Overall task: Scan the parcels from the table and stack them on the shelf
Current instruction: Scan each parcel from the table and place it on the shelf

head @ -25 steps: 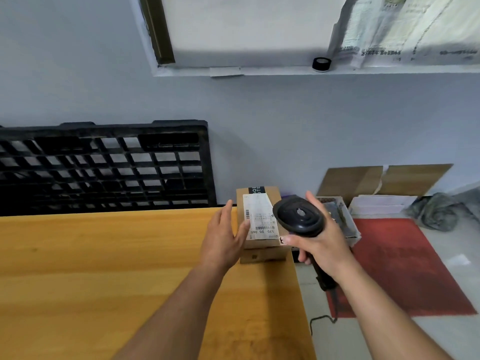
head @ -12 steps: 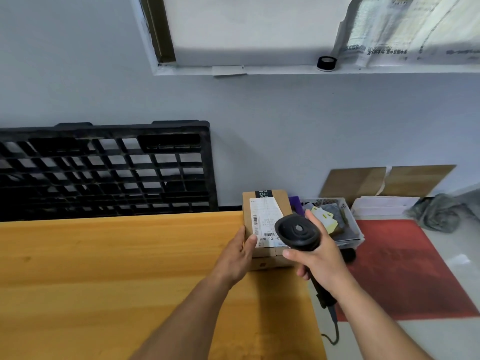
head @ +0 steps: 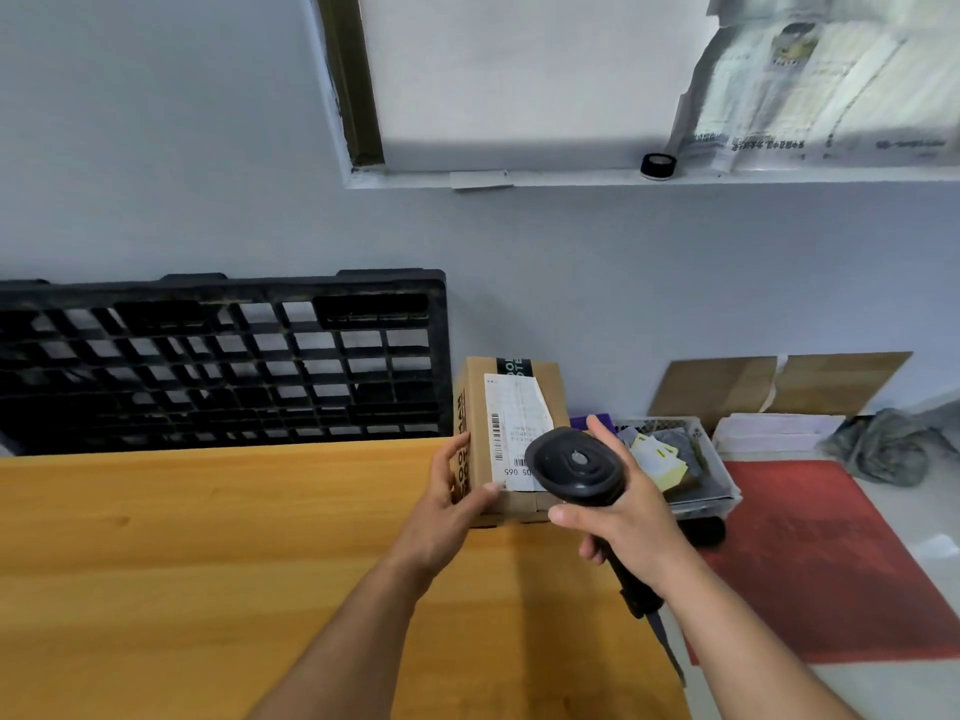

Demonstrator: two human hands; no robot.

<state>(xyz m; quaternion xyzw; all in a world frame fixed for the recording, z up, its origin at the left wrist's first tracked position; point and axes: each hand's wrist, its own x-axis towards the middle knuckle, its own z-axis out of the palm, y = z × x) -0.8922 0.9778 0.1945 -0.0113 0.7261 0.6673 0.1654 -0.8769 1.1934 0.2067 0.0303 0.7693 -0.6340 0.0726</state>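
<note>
While the left hand (head: pixel 447 504) grips the near-left corner of the cardboard parcel (head: pixel 511 439) — thumb on top at the label's edge, fingers wrapped down the left side — the parcel sits at the far right corner of the wooden table (head: pixel 208 563), its near end tipped up slightly. White shipping label (head: pixel 517 431) faces up, barcodes visible. Right hand (head: pixel 631 527) is closed around the handle of a black barcode scanner (head: pixel 579 467), head hanging just over the parcel's right near edge, cable trailing down past the table edge. Black plastic pallet (head: pixel 223 361) leans on the wall behind the table. On the floor to the right: a mesh basket (head: pixel 719 459) of odds and ends, and a red mat (head: pixel 831 553).
</note>
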